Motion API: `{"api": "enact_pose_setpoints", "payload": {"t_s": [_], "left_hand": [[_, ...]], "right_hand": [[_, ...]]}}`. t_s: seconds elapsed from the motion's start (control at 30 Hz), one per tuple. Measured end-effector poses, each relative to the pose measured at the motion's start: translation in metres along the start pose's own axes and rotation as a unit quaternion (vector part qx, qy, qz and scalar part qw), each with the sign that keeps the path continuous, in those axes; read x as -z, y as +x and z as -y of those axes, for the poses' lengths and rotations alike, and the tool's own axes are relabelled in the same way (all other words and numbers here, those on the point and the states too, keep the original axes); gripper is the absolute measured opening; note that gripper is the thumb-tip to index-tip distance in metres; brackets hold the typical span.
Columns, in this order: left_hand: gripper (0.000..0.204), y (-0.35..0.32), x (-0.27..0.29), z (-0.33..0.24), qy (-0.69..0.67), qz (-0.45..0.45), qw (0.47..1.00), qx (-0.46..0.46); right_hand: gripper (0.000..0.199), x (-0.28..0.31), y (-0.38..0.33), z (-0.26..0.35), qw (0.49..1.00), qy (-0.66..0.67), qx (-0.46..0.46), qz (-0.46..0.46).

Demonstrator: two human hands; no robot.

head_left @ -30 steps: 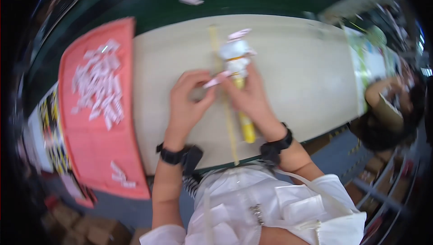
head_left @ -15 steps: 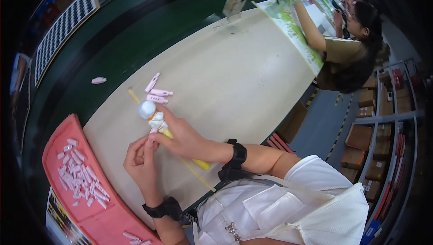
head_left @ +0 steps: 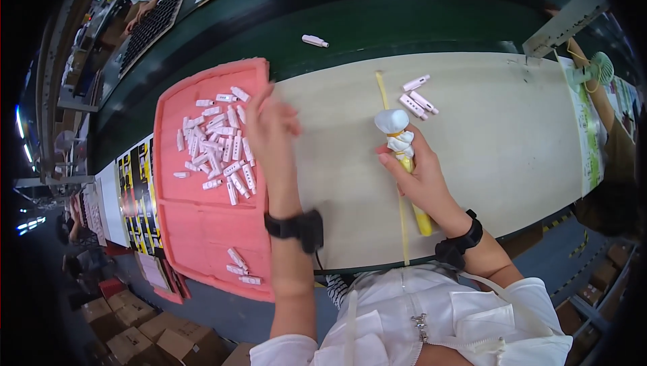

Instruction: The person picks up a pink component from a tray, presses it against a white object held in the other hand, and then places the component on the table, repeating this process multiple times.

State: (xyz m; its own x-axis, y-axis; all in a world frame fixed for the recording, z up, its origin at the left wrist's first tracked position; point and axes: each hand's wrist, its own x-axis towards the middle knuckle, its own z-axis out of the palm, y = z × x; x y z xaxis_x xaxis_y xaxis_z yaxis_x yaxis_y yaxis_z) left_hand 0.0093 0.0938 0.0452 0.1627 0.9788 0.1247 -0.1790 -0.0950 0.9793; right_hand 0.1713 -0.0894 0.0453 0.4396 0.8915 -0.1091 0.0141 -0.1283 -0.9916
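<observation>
My right hand [head_left: 426, 176] is wrapped round a yellow-handled stick [head_left: 422, 222], held tilted over the table. Its far end is a rounded head wrapped in white cloth [head_left: 392, 122], bound with an orange band. My left hand [head_left: 273, 122] is over the right edge of a pink foam-like tray [head_left: 214, 231]. Its fingers are smeared by motion, so I cannot see whether anything is in them. Many small pale pink plastic casings [head_left: 214, 143] lie heaped in the tray's far compartment. Several more casings [head_left: 239, 270] sit in the near one.
Three pale pink casings [head_left: 419, 102] rest on the beige table [head_left: 337, 164] beyond my right hand. Yellow tape [head_left: 404, 238] runs across the tabletop. Another casing [head_left: 315, 41] lies on the dark green belt [head_left: 404, 19]. A metal post [head_left: 565, 23] and a green fan [head_left: 598, 68] stand at right.
The view has turned left. My left hand has left the cloth-wrapped head, where it pinched a small pink piece, and swung left to the tray. My right hand keeps hold of the stick.
</observation>
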Motion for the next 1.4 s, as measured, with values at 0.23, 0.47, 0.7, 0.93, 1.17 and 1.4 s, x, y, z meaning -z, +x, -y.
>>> {"api": "enact_pose_setpoints", "payload": {"t_s": [0.23,0.47,0.7,0.93,1.17,1.4], "left_hand": [[0.037,0.125,-0.049,0.056,0.482,0.152,0.848,-0.162],[0.029,0.104,-0.053,0.057,0.466,0.141,0.844,-0.225],[0.027,-0.04,-0.031,0.022,0.271,0.157,0.942,-0.121],[0.027,-0.055,-0.024,0.026,0.285,0.209,0.924,-0.147],[0.034,-0.094,-0.049,0.015,0.383,0.256,0.879,-0.124],[0.032,-0.094,-0.06,0.03,0.409,0.212,0.874,-0.158]], "right_hand": [[0.051,0.003,0.002,-0.011,0.999,-0.028,0.03,0.002],[0.05,0.009,0.007,-0.013,0.999,-0.042,0.03,-0.017],[0.052,0.0,0.004,-0.002,0.999,-0.028,0.026,-0.002],[0.052,0.001,-0.001,0.0,0.999,-0.034,-0.024,0.002],[0.034,0.007,0.005,0.008,0.996,0.077,-0.026,-0.048],[0.033,0.003,0.005,0.008,0.998,0.042,-0.013,-0.037]]}}
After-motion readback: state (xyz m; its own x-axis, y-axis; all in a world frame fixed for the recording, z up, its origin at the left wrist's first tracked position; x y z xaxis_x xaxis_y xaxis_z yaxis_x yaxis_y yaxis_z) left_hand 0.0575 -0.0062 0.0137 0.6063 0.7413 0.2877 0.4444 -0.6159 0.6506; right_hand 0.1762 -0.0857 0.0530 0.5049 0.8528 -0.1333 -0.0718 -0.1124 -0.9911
